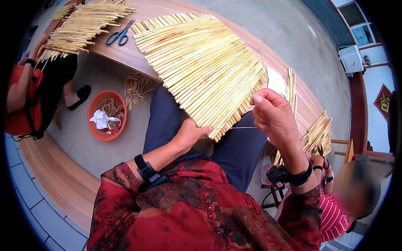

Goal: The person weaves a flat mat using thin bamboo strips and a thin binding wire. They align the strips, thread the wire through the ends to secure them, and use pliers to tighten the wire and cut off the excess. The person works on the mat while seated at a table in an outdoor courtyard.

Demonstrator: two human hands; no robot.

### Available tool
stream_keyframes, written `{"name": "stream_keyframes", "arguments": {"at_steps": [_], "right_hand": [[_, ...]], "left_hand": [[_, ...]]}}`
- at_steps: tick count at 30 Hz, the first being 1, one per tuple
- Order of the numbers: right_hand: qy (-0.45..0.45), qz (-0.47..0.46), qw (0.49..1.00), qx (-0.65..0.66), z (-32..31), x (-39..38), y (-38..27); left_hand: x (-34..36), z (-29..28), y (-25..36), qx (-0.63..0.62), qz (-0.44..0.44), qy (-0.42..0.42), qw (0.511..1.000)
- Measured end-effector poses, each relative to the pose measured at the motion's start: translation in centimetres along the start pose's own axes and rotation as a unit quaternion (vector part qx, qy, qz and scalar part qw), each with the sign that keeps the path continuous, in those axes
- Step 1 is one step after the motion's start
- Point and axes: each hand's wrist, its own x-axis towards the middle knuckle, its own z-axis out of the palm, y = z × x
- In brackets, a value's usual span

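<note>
Stalk mat (205,67) braced, thread (238,127) held taut
Worktop (121,54) supports the mat's far part; left grip (188,134) is clamped on its near corner, seemingly to steady it; right grip (275,115) is closed on the thread, presumably for tension.

We look down from the head through a wide fisheye, left hand (188,134) and right hand (273,113) close below.

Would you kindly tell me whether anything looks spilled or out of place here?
Yes, mildly: short stalk pieces lie scattered on the floor beside the orange basin, looking untidy because they are loose outside it. Nothing obvious looks damaged on the stalk panel.
</note>
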Motion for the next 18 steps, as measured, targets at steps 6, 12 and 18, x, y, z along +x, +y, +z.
{"name": "stream_keyframes", "arguments": {"at_steps": [6, 12, 18], "right_hand": [[0.113, -0.13, 0.93, -0.326, -2.4, -0.1, 4.0], [0.027, 0.11, 0.956, -0.271, -0.8, -1.0, 6.1], [-0.055, -0.166, 0.818, -0.548, -0.6, -0.8, 8.8]], "left_hand": [[-1.0, 0.1, 2.0, -0.106, -0.047, -0.062, 0.991], [-1.6, -0.5, 1.1, -0.084, -0.054, -0.08, 0.992], [-2.3, -1.9, 1.8, -0.062, -0.081, -0.054, 0.993]]}}
